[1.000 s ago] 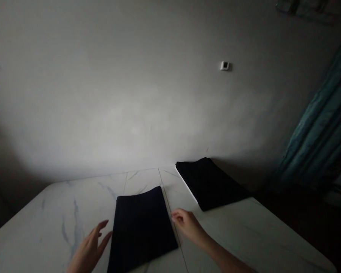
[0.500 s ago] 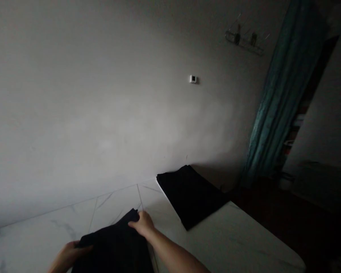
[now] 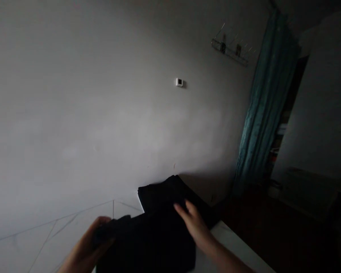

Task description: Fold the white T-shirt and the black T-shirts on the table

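Note:
A folded black garment [image 3: 147, 244] hangs between my two hands at the bottom of the view. My left hand [image 3: 88, 242] is closed on its upper left corner, thumb in front and fingers behind. On the right side, my right hand [image 3: 194, 225] grips the upper edge between thumb and fingers. Behind and partly covered by it, another folded black garment [image 3: 159, 191] lies on the white marbled table [image 3: 22, 246] against the wall. In the dim light the two dark fabrics merge, so I cannot tell whether they touch.
A grey wall [image 3: 74, 113] rises behind the table. On it are a small white device [image 3: 179, 82] and a wire rack [image 3: 229, 53]. To the right hangs a teal curtain [image 3: 258, 110]. Beyond the table's right edge the floor [image 3: 244, 216] is dark.
Both hands have carried the held garment to the right and it now overlaps the one lying on the table. The camera has turned slightly, shifting the wall items left.

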The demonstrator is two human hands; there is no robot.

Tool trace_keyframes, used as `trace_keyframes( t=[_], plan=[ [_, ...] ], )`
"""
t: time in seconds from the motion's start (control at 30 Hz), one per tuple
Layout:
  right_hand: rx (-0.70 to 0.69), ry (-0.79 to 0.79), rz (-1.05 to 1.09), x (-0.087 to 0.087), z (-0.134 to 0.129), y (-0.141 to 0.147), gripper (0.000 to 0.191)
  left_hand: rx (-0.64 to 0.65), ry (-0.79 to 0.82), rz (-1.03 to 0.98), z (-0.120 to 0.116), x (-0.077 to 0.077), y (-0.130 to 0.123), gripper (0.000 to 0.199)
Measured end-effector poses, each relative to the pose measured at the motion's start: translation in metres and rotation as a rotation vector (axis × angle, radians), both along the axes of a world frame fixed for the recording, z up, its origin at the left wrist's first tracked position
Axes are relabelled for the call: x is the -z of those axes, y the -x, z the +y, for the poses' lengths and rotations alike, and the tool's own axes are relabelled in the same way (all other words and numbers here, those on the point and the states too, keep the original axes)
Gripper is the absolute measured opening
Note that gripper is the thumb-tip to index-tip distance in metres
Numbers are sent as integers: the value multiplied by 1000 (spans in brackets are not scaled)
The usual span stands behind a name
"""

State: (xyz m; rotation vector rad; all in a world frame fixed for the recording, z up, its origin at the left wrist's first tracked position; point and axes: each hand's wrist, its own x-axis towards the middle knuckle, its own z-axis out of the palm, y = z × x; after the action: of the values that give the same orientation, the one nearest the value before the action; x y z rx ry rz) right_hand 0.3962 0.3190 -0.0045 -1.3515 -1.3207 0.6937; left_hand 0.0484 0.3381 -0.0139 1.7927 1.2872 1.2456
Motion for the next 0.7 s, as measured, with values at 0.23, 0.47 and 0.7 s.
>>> trace_keyframes(
  t=[0.23,0.47,0.7],
  plan=[
    [19,120,-231,-52,148,-60,36,50,416,-305,131,-56,-123,37],
    [122,301,-430,41,222,-49,20,-203,612,-255,203,35,-151,19],
    [155,316,-545,56,230,-62,23,-243,536,-202,220,53,-151,31]
  ],
)
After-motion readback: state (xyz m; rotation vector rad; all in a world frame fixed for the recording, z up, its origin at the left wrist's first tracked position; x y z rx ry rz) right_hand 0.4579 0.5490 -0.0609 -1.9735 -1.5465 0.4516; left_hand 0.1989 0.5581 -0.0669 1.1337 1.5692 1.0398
